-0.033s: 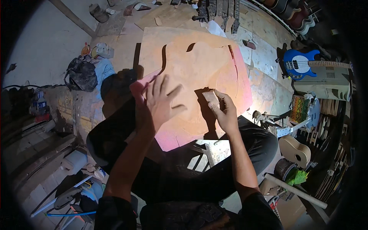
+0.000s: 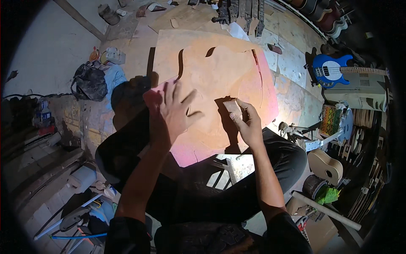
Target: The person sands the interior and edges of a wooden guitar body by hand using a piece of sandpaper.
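Note:
A broad, flat guitar body (image 2: 218, 80), dusty tan with pink edges, lies in front of me above my crossed legs. My left hand (image 2: 172, 112) is spread over its left part, fingers apart and slightly blurred, with nothing gripped. It appears to rest on the surface or hover just over it; I cannot tell which. Between the thumb and fingers of my right hand (image 2: 249, 122) is a small folded tan piece (image 2: 233, 106) that looks like sandpaper. That hand is over the body's right half and casts a dark shadow beside it.
A pale board (image 2: 163, 40) extends beneath the body's far side. To the right are a blue electric bass (image 2: 334, 71) and an unfinished guitar body (image 2: 325, 167). A black bag (image 2: 89, 80) lies at left. Several dark guitar necks (image 2: 249, 17) lie at the far edge.
My left hand has shifted slightly left and toward me across the surface. My right hand and the folded piece have stayed in place.

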Demonstrator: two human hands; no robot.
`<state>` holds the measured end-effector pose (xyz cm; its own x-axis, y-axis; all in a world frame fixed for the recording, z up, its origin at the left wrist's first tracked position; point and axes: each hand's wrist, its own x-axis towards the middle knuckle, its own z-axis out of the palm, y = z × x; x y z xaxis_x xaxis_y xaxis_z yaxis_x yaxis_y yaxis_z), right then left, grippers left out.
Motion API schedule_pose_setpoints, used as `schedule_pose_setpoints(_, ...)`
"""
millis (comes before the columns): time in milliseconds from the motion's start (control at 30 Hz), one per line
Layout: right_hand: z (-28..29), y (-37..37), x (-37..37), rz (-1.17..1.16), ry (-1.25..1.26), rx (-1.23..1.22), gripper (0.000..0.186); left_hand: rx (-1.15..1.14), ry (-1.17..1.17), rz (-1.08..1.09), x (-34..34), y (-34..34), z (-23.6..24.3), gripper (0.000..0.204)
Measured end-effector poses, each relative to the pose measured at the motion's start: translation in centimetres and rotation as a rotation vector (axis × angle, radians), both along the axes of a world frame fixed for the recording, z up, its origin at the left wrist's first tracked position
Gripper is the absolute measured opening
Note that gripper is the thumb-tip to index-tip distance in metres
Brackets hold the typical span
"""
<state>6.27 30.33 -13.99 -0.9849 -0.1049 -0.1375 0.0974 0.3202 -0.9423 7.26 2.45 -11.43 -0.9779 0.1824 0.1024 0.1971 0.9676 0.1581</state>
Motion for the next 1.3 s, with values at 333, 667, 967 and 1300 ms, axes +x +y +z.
schedule_pose_setpoints(333, 1.2, -0.3, -0.1, 0.011, 0.000, 0.044, 0.052, -0.012, -0.064, -0.135, 1.5, -0.8, -0.3, 0.081)
schedule_pose_setpoints(667, 0.7, -0.4, 0.1, 0.005, 0.033, 0.043, 0.052, -0.038, -0.097, -0.189, 3.2, -0.6, 0.3, 0.078)
schedule_pose_setpoints(967, 0.8, -0.9, 0.5, 0.042, 0.129, 0.159, 0.052, 0.022, -0.003, -0.227, 2.7, -1.2, -0.5, 0.064)
schedule_pose_setpoints(1300, 6.0, -4.4, 2.9, -0.065, -0.700, -0.734, 0.051, 0.669, -0.068, 0.132, -1.3, -3.3, -1.7, 0.051)
